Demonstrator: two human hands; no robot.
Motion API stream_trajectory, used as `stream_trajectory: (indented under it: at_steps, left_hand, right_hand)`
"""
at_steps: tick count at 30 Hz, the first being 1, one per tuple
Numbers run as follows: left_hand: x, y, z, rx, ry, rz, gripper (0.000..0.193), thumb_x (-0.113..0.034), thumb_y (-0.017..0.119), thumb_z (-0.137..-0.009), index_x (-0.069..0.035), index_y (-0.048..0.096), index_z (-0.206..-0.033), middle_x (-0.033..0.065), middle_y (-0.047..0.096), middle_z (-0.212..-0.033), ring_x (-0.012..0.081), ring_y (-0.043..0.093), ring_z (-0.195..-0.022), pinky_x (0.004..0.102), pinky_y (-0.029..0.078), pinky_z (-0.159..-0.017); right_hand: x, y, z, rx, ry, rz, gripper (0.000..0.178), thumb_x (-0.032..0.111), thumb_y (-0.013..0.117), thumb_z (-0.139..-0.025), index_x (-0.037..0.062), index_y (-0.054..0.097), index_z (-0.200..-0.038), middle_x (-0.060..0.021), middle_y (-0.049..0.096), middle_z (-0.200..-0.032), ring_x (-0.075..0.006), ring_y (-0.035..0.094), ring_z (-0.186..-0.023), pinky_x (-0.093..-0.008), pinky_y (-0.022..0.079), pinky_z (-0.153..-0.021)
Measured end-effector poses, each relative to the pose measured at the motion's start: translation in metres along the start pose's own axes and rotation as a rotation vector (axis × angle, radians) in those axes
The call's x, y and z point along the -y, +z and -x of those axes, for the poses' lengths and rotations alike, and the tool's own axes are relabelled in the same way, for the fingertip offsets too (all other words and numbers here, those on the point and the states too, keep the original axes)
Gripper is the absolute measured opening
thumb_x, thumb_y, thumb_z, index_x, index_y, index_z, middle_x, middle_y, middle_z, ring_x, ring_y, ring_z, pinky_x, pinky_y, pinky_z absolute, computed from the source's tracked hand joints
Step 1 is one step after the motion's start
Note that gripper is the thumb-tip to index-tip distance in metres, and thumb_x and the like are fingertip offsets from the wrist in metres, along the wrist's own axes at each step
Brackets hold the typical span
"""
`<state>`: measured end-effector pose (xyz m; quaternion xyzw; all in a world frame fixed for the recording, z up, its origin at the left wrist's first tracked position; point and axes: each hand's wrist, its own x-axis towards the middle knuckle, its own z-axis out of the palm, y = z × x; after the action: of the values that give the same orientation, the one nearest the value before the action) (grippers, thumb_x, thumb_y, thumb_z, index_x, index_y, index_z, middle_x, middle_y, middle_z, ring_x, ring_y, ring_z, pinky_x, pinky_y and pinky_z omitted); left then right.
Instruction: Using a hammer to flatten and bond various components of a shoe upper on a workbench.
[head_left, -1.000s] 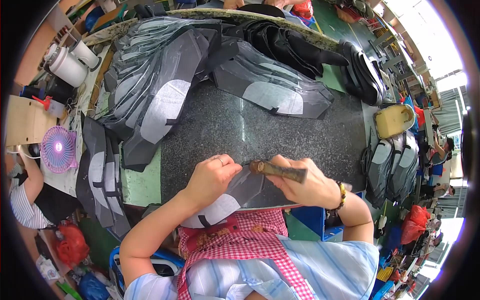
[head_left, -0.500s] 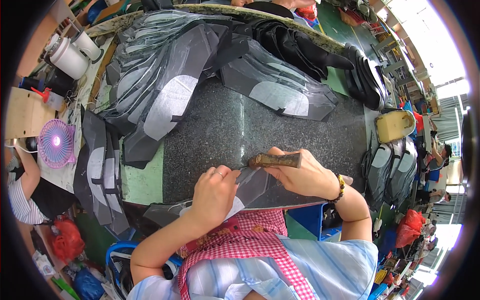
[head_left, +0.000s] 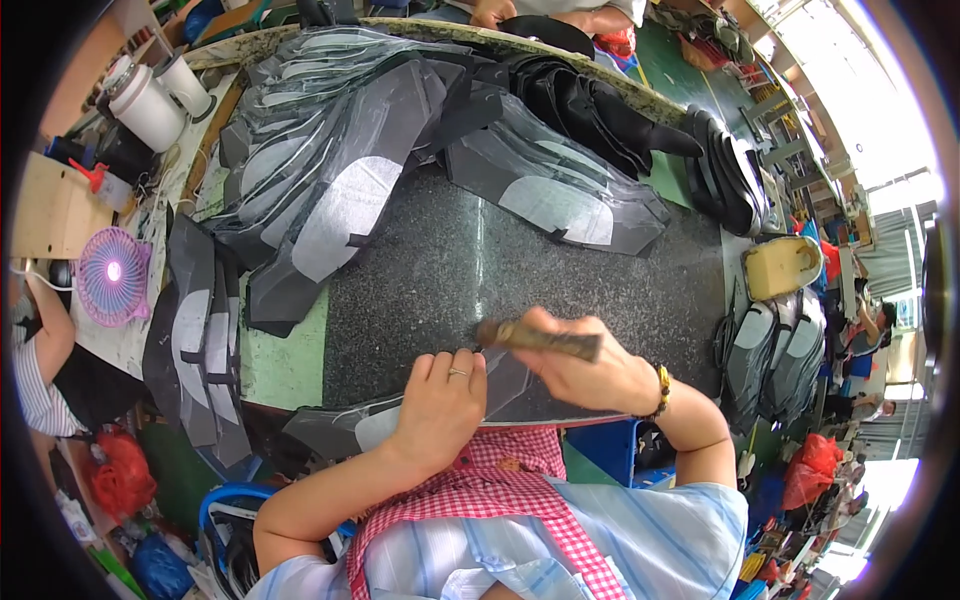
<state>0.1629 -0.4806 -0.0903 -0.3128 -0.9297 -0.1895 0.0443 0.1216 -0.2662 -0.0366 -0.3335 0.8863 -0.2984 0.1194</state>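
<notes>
A dark grey panel [head_left: 508,382] is being supported along the near edge of the table [head_left: 600,290], and its middle is being covered by the left grip [head_left: 440,405], laid over it with the fingers together; whether anything is being pinched there is not being revealed. A short brown tool [head_left: 555,341] is being grasped in the right grip [head_left: 592,370], above the panel's right part. By judgement, a light, thin, bendable sheet is being handled, best being held flat by the palm or lifted by its edges so that creasing is being avoided; the tool, seemingly rigid and heavier, is best being held around its shaft. The tool's left end is being blurred, its underside is being hidden, and the panel's pale patch is being partly covered by the left grip.
</notes>
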Motion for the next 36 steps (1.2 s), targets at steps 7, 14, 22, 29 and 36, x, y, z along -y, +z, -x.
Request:
stream_trajectory:
  at_steps: [7, 14, 22, 29, 36]
  left_hand:
    - [0.011, -0.001, 0.013, -0.064, -0.053, 0.126, 0.018, -0.014, 0.072, -0.076, -0.009, 0.067, -0.093, 0.0044, 0.059, -0.085, 0.0236, 0.060, -0.080, 0.0386, 0.043, -0.071]
    - [0.022, -0.005, 0.025, -0.125, -0.093, 0.242, 0.007, -0.011, 0.072, -0.078, -0.007, 0.069, -0.083, 0.0049, 0.062, -0.083, 0.0243, 0.061, -0.075, 0.0375, 0.046, -0.065]
    - [0.016, 0.011, -0.001, -0.222, -0.142, 0.349, 0.007, -0.010, 0.069, -0.079, -0.006, 0.065, -0.083, 0.0081, 0.059, -0.082, 0.0288, 0.062, -0.078, 0.0409, 0.049, -0.068]
    - [0.062, 0.001, -0.060, 0.479, -0.373, 0.857, 0.017, -0.019, 0.070, -0.088, -0.004, 0.074, -0.095, 0.0101, 0.070, -0.078, 0.0157, 0.066, -0.068, 0.0311, 0.052, -0.066]
    - [0.027, -0.003, -0.016, 0.031, 0.083, 0.077, 0.033, -0.012, 0.068, -0.076, 0.000, 0.069, -0.106, 0.0068, 0.063, -0.086, 0.0248, 0.062, -0.076, 0.0322, 0.053, -0.061]
  right_hand:
    - [0.006, 0.005, -0.004, 0.038, 0.115, 0.069, 0.033, 0.016, 0.063, -0.088, 0.0056, 0.047, -0.115, -0.0161, 0.063, -0.080, -0.0366, 0.063, -0.062, -0.0434, 0.050, -0.051]
    - [0.010, 0.018, -0.010, 0.134, 0.009, 0.112, 0.025, 0.018, 0.059, -0.089, 0.0037, 0.050, -0.108, -0.0164, 0.061, -0.077, -0.0343, 0.064, -0.062, -0.0449, 0.052, -0.053]
    - [0.018, 0.003, 0.002, -0.104, 0.121, 0.053, 0.022, 0.011, 0.064, -0.087, 0.0075, 0.055, -0.106, -0.0140, 0.060, -0.082, -0.0350, 0.063, -0.064, -0.0439, 0.050, -0.052]
    - [-0.006, -0.020, 0.029, 0.033, 0.206, 0.328, 0.017, 0.013, 0.056, -0.093, 0.0078, 0.060, -0.109, -0.0140, 0.062, -0.078, -0.0372, 0.063, -0.062, -0.0452, 0.048, -0.053]
    - [-0.011, -0.028, 0.032, 0.003, 0.265, 0.169, 0.018, 0.018, 0.057, -0.094, 0.0038, 0.054, -0.104, -0.0168, 0.061, -0.071, -0.0371, 0.062, -0.060, -0.0455, 0.047, -0.052]
